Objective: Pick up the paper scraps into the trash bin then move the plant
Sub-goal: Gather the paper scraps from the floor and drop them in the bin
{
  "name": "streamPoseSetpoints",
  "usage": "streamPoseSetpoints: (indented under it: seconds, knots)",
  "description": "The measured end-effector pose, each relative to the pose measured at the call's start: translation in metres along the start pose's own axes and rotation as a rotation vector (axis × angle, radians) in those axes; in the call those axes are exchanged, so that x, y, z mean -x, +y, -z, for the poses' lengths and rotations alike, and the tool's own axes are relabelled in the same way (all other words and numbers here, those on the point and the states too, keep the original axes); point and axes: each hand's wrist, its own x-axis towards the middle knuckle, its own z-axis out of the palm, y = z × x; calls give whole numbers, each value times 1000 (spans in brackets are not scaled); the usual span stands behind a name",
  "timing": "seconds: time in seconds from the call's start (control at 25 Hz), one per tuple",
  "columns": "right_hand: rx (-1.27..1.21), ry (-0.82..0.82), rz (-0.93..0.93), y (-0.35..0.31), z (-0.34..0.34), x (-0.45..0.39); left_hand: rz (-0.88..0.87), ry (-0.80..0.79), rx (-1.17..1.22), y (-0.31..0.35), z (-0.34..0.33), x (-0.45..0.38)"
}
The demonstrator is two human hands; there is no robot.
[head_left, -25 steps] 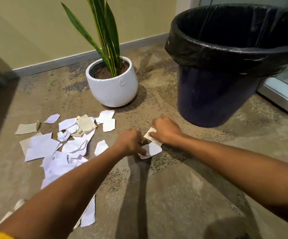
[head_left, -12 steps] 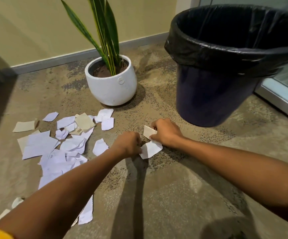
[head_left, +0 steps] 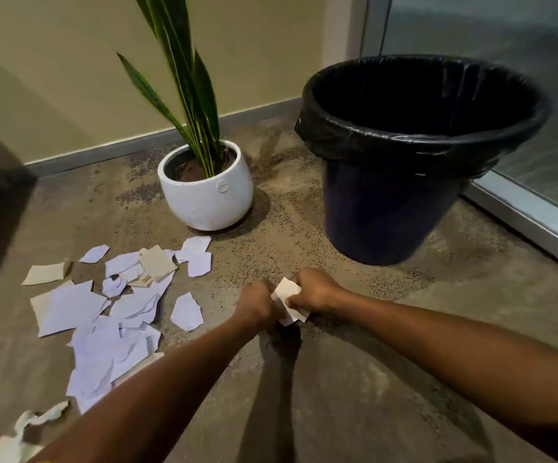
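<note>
Two paper scraps (head_left: 287, 291), one white and one beige, are pinched between my left hand (head_left: 258, 304) and my right hand (head_left: 314, 289), just above the floor in the middle. Both hands are closed on them. Several more white and beige scraps (head_left: 103, 315) lie scattered on the floor to the left. A dark blue trash bin (head_left: 387, 208) with a black liner stands behind my right hand. The plant (head_left: 204, 192), long green leaves in a round white pot, stands behind the scraps to the left of the bin.
A beige wall with a grey skirting board (head_left: 130, 145) runs behind the plant. A glass door with a metal frame (head_left: 531, 215) is at the right, close to the bin. The floor (head_left: 337, 396) is mottled brown concrete.
My hands have drawn closer together and lifted the two scraps off the floor, gathering them between the fingers. The camera view has tilted up, showing more of the bin and wall.
</note>
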Motion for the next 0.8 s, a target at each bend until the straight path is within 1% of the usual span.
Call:
streamPoseSetpoints:
  seconds: [0.08,0.16,0.28,0.4,0.48,0.56,0.68,0.8]
  knots:
    - [-51,-10,-7,3,4,-1,79,12,118,4,3,1]
    - [-97,-15,3,4,9,1,109,32,204,6,10,2]
    - [-146,28,48,-1,17,5,91,48,313,9,27,3]
    - [-163,133,101,-16,32,9,50,77,383,16,54,5]
    - [-160,227,144,-32,50,15,-21,97,459,26,77,10]
    - [-150,354,227,-50,71,25,-110,119,577,37,101,16]
    - [-67,612,373,-71,109,47,-250,152,772,63,137,29]
    - [-47,858,467,-78,147,64,-390,148,947,94,160,37]
